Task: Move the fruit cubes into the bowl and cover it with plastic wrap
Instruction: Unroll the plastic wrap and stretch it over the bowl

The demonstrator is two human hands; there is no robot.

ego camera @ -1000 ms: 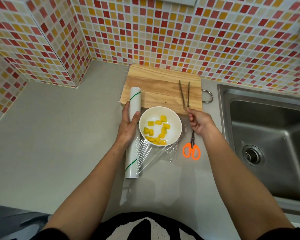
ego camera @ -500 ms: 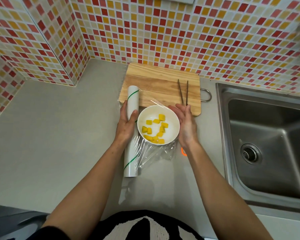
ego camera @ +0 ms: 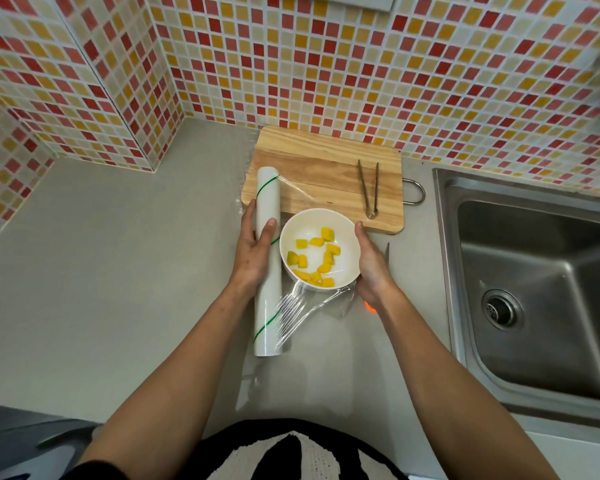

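Fruit cubes [ego camera: 314,259] lie inside the bowl [ego camera: 347,237], which stands on the counter [ego camera: 118,271] between both hands. The transfer step appears complete; covering is in hand. The left hand [ego camera: 253,251] grips the plastic wrap roll [ego camera: 266,265], thumb over it. The right hand [ego camera: 371,265] rests with relaxed fingers against the bowl's wall. Film [ego camera: 305,306] spreads from the roll under the bowl. The next move calls for drawing film across the rim.
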